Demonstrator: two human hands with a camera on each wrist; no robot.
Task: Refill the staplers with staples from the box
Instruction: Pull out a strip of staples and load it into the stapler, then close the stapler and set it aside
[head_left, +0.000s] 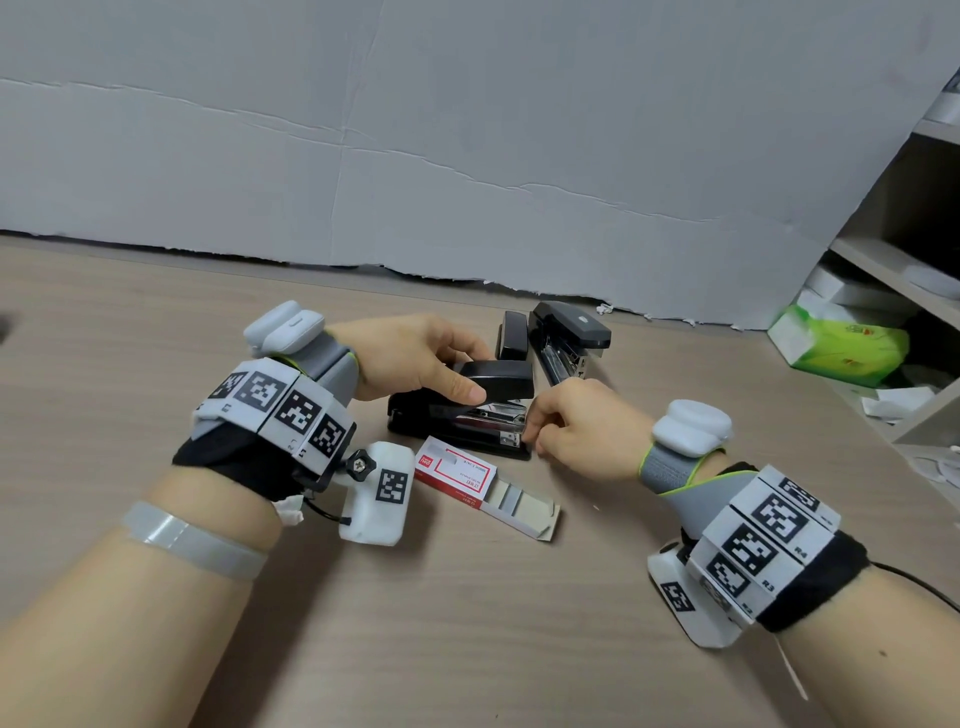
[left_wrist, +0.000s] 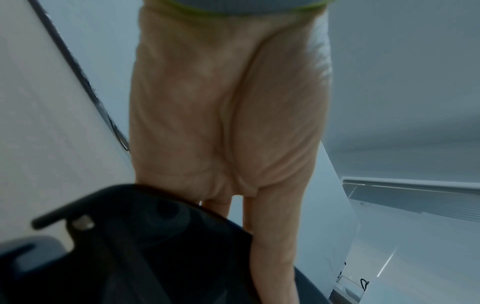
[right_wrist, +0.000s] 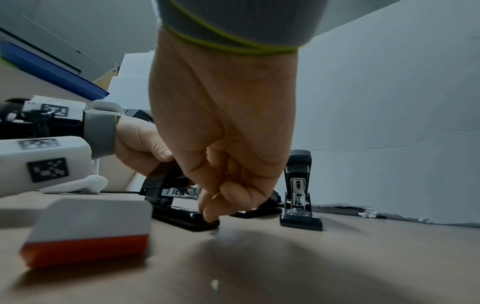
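Black stapler (head_left: 462, 410) sits mid-desk in the head view, lid tipped up, metal staple channel exposed. My left hand (head_left: 410, 358) grips the raised lid, thumb along its near side, fingers over the top. My right hand (head_left: 576, 421) is at the front end of the channel, fingertips curled and pinched together there; can't tell if there's a staple strip between them. Staple box (head_left: 460, 475) lies just in front of the stapler, red-and-white sleeve with the inner tray (head_left: 524, 506) slid out to the right. Two more black staplers behind: a closed one (head_left: 513, 330) and, just right of it, one (head_left: 569, 332) with its top lifted. Wooden desk (head_left: 467, 623), grey cardboard sheet (head_left: 467, 156) standing at the back, shelf (head_left: 893, 270) with a green pack (head_left: 841, 348) at right. Left wrist view: blurry, palm of my left hand (left_wrist: 221, 102) up close, fingers going down over the black stapler body (left_wrist: 135, 246). Right wrist view: my right hand (right_wrist: 223, 133) with fingers bunched, tips down at the stapler (right_wrist: 179, 197) base; left hand (right_wrist: 142, 144) clamps the lid behind it. Staple box (right_wrist: 88, 230) near left, second open stapler (right_wrist: 298, 189) upright-tilted at right.
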